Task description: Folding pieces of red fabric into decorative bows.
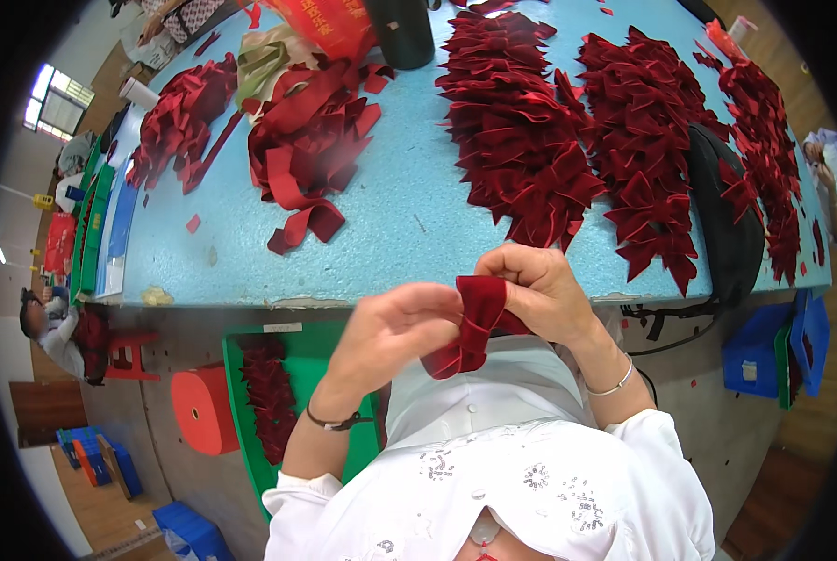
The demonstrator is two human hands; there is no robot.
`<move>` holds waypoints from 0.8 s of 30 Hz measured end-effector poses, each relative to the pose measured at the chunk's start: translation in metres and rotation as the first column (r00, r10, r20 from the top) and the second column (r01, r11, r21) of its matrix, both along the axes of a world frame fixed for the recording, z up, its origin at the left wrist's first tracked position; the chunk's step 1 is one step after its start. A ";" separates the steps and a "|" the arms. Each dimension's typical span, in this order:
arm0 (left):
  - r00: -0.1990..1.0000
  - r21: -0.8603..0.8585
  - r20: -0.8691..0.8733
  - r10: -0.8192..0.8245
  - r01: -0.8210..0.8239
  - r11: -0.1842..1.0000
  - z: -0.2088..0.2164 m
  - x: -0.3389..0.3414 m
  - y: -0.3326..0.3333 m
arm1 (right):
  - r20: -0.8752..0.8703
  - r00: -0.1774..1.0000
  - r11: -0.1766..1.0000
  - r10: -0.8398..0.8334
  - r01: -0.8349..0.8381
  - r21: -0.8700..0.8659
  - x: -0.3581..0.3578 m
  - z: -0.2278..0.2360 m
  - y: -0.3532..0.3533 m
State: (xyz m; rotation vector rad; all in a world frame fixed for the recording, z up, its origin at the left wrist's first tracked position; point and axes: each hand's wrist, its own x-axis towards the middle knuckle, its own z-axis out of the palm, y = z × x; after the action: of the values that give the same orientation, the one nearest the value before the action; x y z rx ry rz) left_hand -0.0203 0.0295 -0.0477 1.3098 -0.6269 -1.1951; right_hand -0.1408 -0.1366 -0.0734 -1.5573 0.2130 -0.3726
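Fingers of my right hand (547,297) pinch a folded, dark-red velvet strip (480,323), partly hidden beneath them; my blurred left hand (381,338) curves beside it, grip indeterminable, with pointed velvet bows (521,140) beyond.

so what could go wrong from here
The folded ribbon is pinched in the right hand, with the left hand at its other side, so the fold could slip if the pinch loosens.
The black bag lies right up against the bows; shifting it might crush or drag some.
The dark bottle stands among the red pieces and might topple onto them if bumped.
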 end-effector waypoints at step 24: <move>0.938 0.039 -0.317 0.140 -0.135 0.990 -0.016 0.020 -0.010 | -0.221 0.975 0.977 0.013 0.035 0.210 0.019 -0.003 -0.012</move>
State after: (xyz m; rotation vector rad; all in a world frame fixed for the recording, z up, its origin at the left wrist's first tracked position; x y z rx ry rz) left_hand -0.0003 0.0193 -0.0640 1.1214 -0.2859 -1.2633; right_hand -0.1220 -0.1484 -0.0761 -1.3848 0.4214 -0.1772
